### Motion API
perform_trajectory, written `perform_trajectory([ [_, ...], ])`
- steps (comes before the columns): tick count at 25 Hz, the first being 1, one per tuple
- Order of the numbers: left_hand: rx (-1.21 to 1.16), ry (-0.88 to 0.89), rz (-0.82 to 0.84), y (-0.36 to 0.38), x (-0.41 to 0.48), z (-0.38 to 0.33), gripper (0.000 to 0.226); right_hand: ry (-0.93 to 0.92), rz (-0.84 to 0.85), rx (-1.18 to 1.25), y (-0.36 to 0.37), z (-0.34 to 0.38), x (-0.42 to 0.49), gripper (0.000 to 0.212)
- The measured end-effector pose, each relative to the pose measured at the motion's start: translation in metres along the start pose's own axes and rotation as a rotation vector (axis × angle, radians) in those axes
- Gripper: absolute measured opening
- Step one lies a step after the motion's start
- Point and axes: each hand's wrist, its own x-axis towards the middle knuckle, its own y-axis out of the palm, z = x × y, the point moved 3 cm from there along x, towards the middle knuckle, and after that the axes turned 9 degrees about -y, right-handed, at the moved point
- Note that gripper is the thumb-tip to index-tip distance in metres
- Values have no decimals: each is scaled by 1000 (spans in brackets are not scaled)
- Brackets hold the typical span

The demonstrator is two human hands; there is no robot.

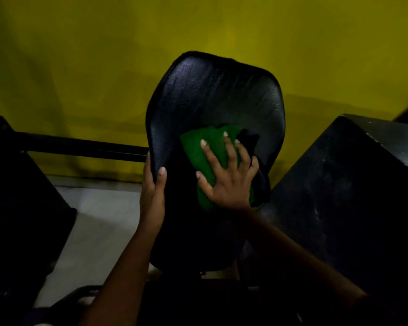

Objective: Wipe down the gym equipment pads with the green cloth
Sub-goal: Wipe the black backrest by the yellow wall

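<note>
— Your right fingers [213, 154] are spread wide and fairly straight, the tips flat on the green cloth [193, 149]. You are pressing it, not pinching it.

— Agreed. Your right hand [229, 182] covers the cloth's lower right part, and bunched green folds show past your fingertips and below your palm. The cloth lies against the front face of the black pad [212, 90], in its lower middle.

— On the other side, your thumb [161, 173] lies on the front of the pad's left edge. The rest of your fingers go round behind that edge, out of sight.

— So your left hand [152, 194] grips the pad by its left rim, well apart from the cloth. Both your forearms reach up from the bottom of the view.

— The pad is rounded and cracked, and its shiny top half is bare.

— Behind it you have a yellow wall [80, 67], with a dark bar [80, 147] running across to the left. A big black block [339, 184] sits just right of the pad, and there is pale floor [97, 220] below on the left.
</note>
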Motion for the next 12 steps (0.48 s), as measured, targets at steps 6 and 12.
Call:
perform_trajectory([
  [6, -23, 13, 19, -6, -13, 11, 65, -309, 37, 78, 5, 37, -73, 50],
  [12, 89, -192, -89, -37, -68, 60, 48, -522, 301, 283, -3, 57, -143, 52],
])
